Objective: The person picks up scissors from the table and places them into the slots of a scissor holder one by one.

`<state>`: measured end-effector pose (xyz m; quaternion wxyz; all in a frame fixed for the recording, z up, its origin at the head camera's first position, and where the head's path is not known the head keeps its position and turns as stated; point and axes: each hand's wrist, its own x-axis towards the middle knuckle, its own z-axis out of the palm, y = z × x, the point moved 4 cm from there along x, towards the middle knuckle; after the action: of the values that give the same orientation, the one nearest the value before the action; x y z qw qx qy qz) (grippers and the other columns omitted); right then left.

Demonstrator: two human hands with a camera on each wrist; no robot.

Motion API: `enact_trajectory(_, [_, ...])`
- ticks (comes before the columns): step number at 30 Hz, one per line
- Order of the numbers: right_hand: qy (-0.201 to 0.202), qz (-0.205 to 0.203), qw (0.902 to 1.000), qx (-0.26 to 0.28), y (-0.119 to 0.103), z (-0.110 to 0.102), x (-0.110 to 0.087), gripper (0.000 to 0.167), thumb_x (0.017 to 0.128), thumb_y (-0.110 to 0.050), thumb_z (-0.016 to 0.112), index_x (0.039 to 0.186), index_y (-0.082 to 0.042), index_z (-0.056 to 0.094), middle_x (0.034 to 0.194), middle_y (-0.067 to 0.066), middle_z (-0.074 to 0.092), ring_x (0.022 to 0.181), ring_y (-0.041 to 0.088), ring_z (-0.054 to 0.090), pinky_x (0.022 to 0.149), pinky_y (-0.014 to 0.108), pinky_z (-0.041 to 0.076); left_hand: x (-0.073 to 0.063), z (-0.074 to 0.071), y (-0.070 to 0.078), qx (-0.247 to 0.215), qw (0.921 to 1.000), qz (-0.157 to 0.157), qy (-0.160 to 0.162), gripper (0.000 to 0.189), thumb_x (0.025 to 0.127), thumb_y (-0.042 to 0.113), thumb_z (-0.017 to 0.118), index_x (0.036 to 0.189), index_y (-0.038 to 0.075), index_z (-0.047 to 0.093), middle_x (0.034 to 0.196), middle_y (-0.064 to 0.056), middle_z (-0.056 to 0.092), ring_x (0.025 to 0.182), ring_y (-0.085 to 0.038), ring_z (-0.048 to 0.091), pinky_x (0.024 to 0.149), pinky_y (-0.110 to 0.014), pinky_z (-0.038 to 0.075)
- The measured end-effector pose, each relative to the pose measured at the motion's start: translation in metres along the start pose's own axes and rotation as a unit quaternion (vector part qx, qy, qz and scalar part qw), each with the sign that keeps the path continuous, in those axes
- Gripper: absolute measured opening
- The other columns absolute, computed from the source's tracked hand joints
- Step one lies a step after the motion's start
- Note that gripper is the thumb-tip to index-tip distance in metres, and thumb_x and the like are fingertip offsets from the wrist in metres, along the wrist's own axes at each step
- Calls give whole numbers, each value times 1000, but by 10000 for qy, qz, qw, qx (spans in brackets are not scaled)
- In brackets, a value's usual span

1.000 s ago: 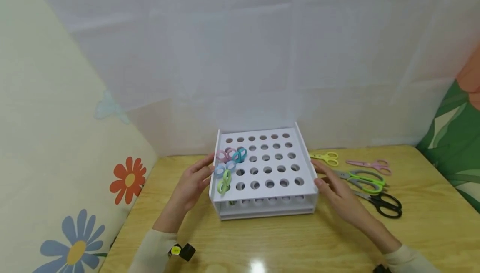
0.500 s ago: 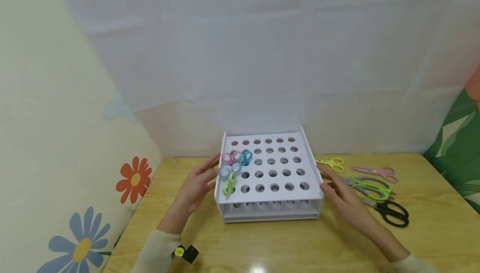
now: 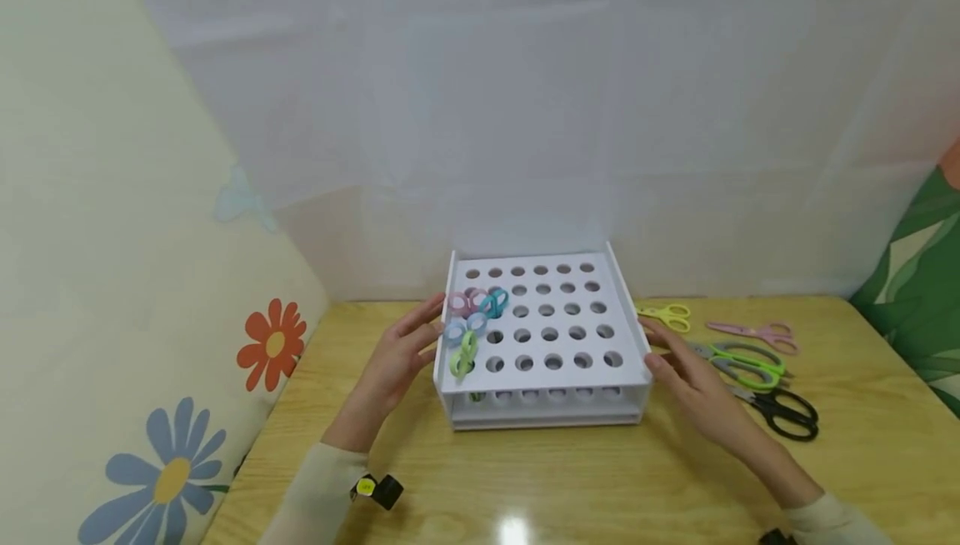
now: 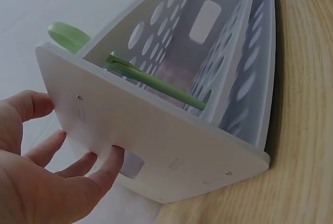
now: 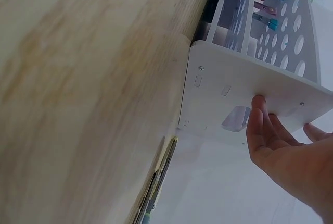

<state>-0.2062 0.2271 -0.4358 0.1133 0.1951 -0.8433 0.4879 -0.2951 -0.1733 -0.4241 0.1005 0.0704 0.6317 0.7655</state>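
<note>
A white two-tier holed rack (image 3: 536,347) stands on the wooden table. Pink scissors (image 3: 468,304), teal scissors (image 3: 493,304), light blue scissors (image 3: 466,328) and light green scissors (image 3: 462,357) hang handle-up in holes along its left side. At the left panel, my left hand (image 3: 395,357) has its fingers loosely bent, fingertips right at the outer face; one is at the handle cutout in the left wrist view. On the opposite side my right hand (image 3: 692,389) rests its fingertips against the right panel (image 5: 218,88), near that panel's cutout.
Right of the rack lie yellow scissors (image 3: 676,318), pink scissors (image 3: 772,335), large green-and-grey scissors (image 3: 759,373) and black-handled scissors (image 3: 797,433). A white cloth backdrop (image 3: 525,112) rises behind the table, and a flower-patterned wall covering (image 3: 187,278) borders the left.
The head view has shifted a little, moving the whole scene rightward in frame. Both hands keep their places at the rack's sides, and the scissors lie as before.
</note>
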Motion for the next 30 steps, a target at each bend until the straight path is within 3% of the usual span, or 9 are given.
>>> enact_trajectory(11, [-101, 23, 9999, -106, -1, -6, 0, 51, 111, -15, 44, 160, -23, 35, 141, 13, 56, 117, 26, 61, 89, 34, 53, -1, 0, 1, 53, 9999, 108, -22, 52, 101, 11, 60, 152, 15, 50, 153, -5, 45, 130, -28, 51, 101, -40, 49])
enact_trajectory(18, [-75, 187, 9987, -463, 3, -21, 2, 44, 111, -18, 44, 155, -15, 43, 134, 10, 62, 111, 22, 64, 87, 34, 54, 1, 1, 1, -8, 10000, 87, -35, 52, 103, 7, 56, 154, 14, 46, 155, -5, 43, 129, -26, 52, 100, -39, 49])
enact_trajectory(26, [258, 44, 9941, -1057, 17, -47, 2, 35, 107, -15, 54, 141, -5, 58, 124, 9, 68, 107, 10, 63, 84, 19, 49, 1, 0, 0, -12, 10000, 59, 28, 51, 104, 6, 55, 153, 14, 47, 155, -6, 43, 128, -26, 53, 100, -40, 49])
enact_trajectory(30, [322, 83, 9921, -1213, 26, -61, 1, 35, 106, -16, 57, 140, -6, 59, 125, 9, 68, 107, 8, 61, 85, 17, 46, 1, 0, -1, -39, 10000, 56, 22, 51, 104, 7, 55, 154, 14, 47, 154, -6, 43, 128, -25, 53, 100, -40, 49])
